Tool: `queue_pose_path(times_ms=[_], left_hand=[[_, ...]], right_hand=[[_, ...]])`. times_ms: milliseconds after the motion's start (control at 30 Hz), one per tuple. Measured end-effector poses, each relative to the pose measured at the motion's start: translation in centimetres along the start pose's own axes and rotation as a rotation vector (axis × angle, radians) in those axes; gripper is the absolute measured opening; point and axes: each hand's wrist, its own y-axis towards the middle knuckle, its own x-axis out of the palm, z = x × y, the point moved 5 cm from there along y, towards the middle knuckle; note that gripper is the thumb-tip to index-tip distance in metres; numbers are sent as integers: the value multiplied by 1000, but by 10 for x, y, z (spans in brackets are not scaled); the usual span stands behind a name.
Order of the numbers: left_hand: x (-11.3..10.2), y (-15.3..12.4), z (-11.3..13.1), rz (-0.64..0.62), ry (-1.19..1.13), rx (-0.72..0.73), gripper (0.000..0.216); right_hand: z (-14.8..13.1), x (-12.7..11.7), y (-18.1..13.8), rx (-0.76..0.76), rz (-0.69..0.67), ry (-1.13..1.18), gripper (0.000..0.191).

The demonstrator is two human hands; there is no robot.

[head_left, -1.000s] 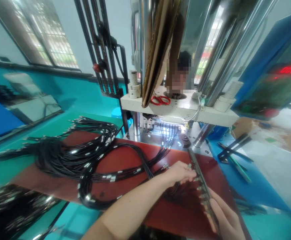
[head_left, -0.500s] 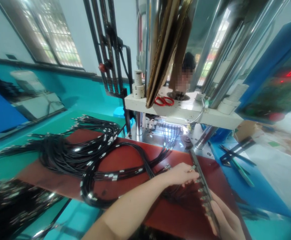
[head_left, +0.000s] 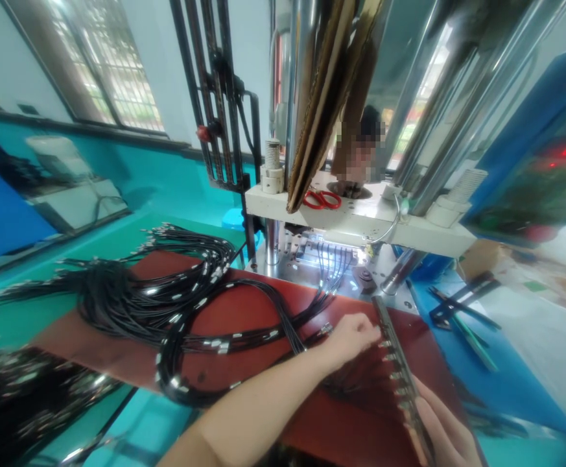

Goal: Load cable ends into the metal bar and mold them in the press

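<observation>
You are loading cable ends into the metal bar.
Your left hand (head_left: 355,334) is pinching a cable end at the bar (head_left: 402,383) on the red mat (head_left: 244,318); your right hand (head_left: 445,431) is gripping its near end. Most slots look filled; the black cable bundle (head_left: 131,301) is waiting.

walls: teal below, white above | barred window (head_left: 112,78) | daylight
</observation>
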Motion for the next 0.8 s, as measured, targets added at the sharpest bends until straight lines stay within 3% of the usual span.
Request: queue_pose_path(times_ms=[100,333,533,667,733,800], left_hand=[[-1,1,0,-82,-50,-75,35],[-5,5,-3,-91,-115,-116,36],[-4,7,-8,-92,-85,-129,31],[-4,8,-10,-75,103,-70,26],[-8,8,-1,-60,287,31,29],[-19,6,14,35,476,143,30]], right_hand=[[-1,1,1,-19,-35,-21,47],[-14,5,1,-80,-83,-128,47],[4,6,2,-141,-96,-169,41],[17,6,4,-111,-104,-160,41],[19,7,5,-52,-100,-153,42],[19,9,6,3,-97,-135,43]])
